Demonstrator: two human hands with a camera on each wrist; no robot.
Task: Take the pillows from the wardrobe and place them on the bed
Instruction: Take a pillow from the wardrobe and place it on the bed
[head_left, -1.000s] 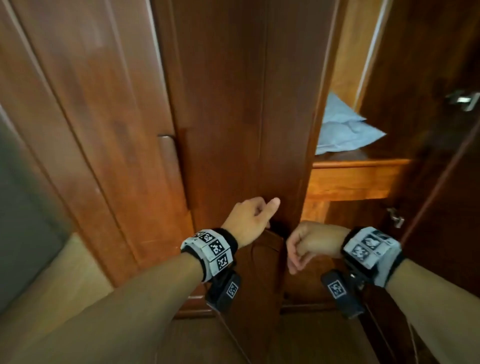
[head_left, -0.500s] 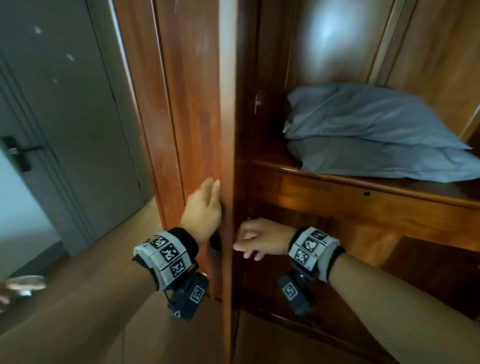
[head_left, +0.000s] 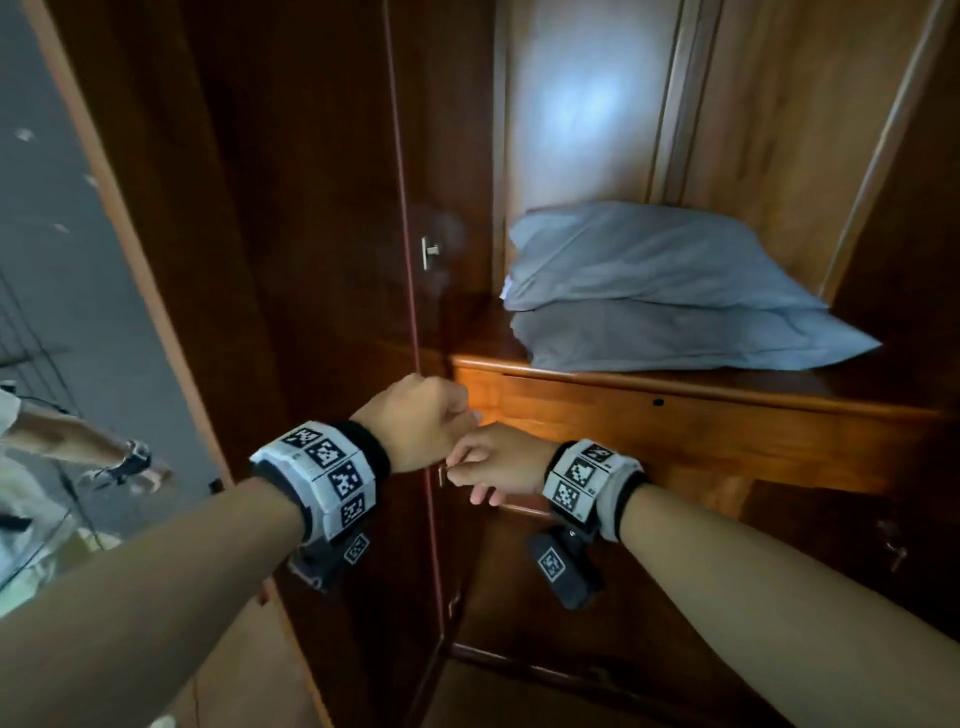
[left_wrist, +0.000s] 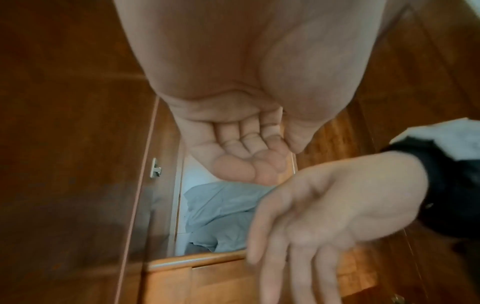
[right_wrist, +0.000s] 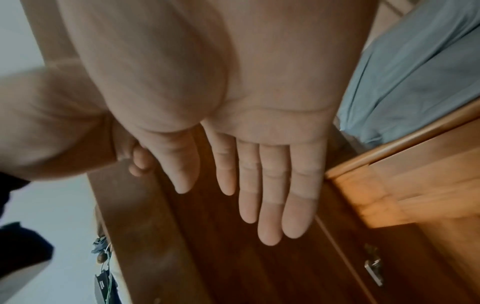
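2 grey pillows (head_left: 670, 291) lay stacked on the wardrobe shelf (head_left: 675, 387); left hand (head_left: 415, 426) curled empty, right hand (head_left: 498, 460) released.

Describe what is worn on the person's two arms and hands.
Both forearms are bare, no sleeves. The left hand and right hand wear no gloves. Each wrist carries a white band printed with black square markers over a black cuff, with a small black camera box, also marked, hanging beneath.

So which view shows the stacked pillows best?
The head view: both grey-blue pillows lie whole on the wardrobe shelf. The left wrist view catches a slice behind the hands; the right wrist view shows only a corner.
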